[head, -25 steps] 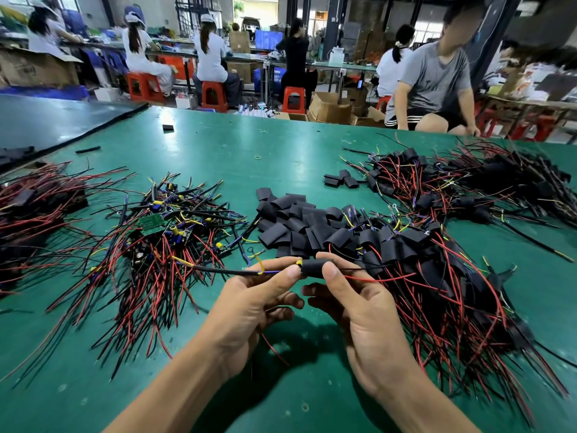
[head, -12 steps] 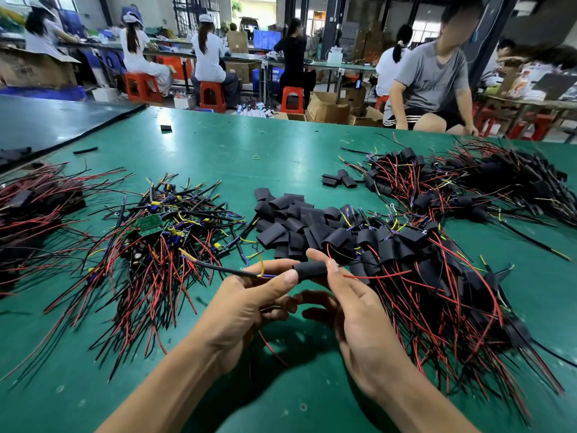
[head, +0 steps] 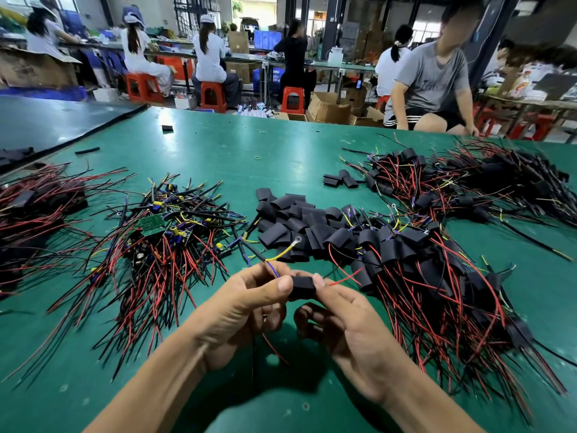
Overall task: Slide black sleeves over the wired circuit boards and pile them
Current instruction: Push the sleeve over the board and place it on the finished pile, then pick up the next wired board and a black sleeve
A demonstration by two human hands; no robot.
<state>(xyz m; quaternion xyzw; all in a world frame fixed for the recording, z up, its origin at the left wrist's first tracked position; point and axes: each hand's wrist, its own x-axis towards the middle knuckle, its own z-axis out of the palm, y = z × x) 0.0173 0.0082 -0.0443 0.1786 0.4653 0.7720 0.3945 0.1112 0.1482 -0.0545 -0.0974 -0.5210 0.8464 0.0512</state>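
i see my left hand and right hand meeting near the middle of the green table. each pinches one end of a black sleeve between thumb and forefinger. a red wire sticks out of the sleeve to the right. bare boards are heaped to the left, loose sleeves lie just beyond my hands, and sleeved boards are piled on the right.

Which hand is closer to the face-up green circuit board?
Left. The left hand is right of the green circuit board and nearer the person; the right hand is farther right, past the black sleeve both pinch.
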